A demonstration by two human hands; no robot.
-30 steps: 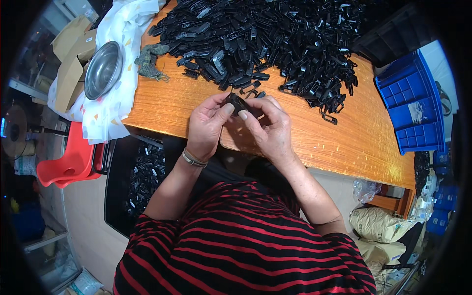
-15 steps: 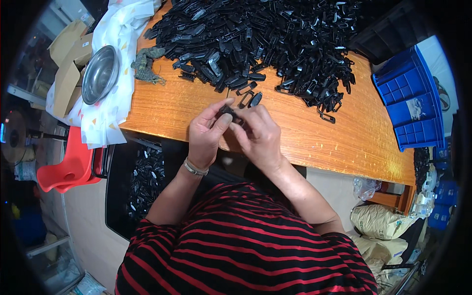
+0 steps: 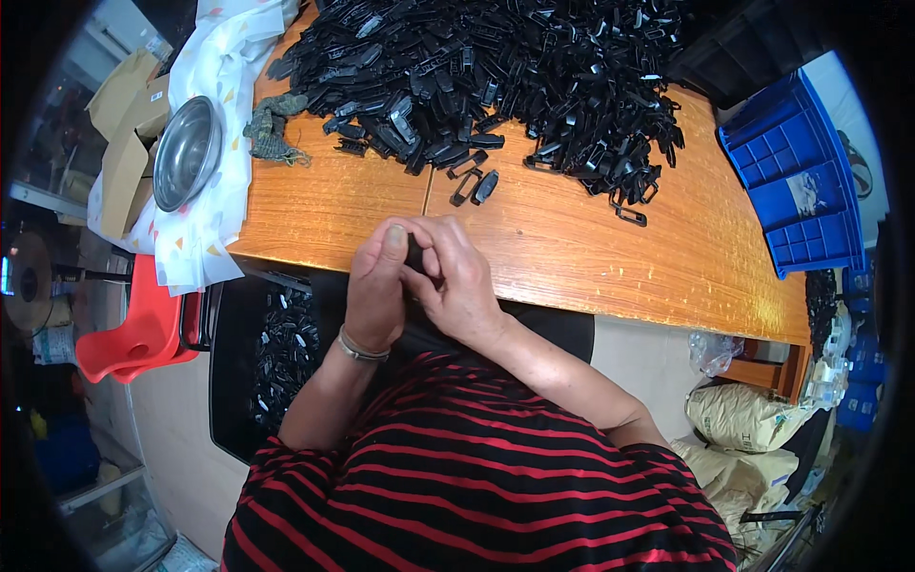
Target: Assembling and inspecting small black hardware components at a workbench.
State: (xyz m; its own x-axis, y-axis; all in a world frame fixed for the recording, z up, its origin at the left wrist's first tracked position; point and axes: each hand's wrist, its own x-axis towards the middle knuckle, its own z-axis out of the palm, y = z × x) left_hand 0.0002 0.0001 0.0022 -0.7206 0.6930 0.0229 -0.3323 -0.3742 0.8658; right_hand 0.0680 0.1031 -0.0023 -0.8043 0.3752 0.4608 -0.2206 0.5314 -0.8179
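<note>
My left hand (image 3: pixel 375 291) and my right hand (image 3: pixel 459 276) are pressed together at the table's near edge. Both are closed around a small black plastic part (image 3: pixel 415 255), of which only a dark bit shows between the fingers. Just beyond them lie an open black plastic frame (image 3: pixel 464 187) and a solid oval black piece (image 3: pixel 486 186). A large heap of similar black plastic parts (image 3: pixel 419 86) covers the far middle of the table.
The wooden table (image 3: pixel 572 257) bears a blue crate (image 3: pixel 791 181) at right and a crumpled dark cloth (image 3: pixel 272 129) at left. A metal bowl (image 3: pixel 187 153) rests on patterned sheeting. Below, left of my lap, a black bin (image 3: pixel 233 410) holds more parts, beside a red chair (image 3: pixel 143 329).
Both hands have moved left and closer to my body. The fingers have wrapped more tightly together, so the black plastic part is more hidden now.
</note>
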